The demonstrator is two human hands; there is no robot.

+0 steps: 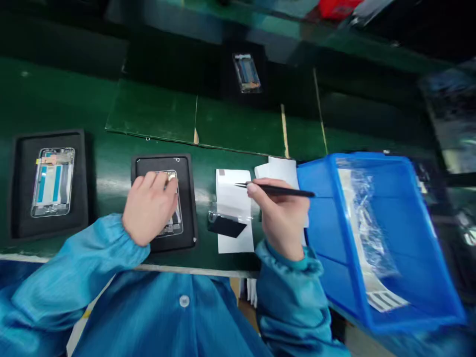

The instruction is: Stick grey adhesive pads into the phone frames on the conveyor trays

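My left hand [150, 206] lies over a phone frame [174, 218] that sits in a black foam tray [186, 198] near the table's front edge, fingers curled down onto it. My right hand [280, 218] pinches black tweezers [282, 190], their tip pointing left over a white backing sheet [232, 198]. A small dark film piece [225, 226] with clear plastic lies on that sheet. Both sleeves are blue.
A second black tray with a phone frame [52, 182] sits at the left. A third phone frame [246, 73] lies far back on the green conveyor [111, 163]. A blue plastic bin [375, 238] holding plastic-wrapped strips stands tilted at the right. More white sheets [280, 168] lie beside it.
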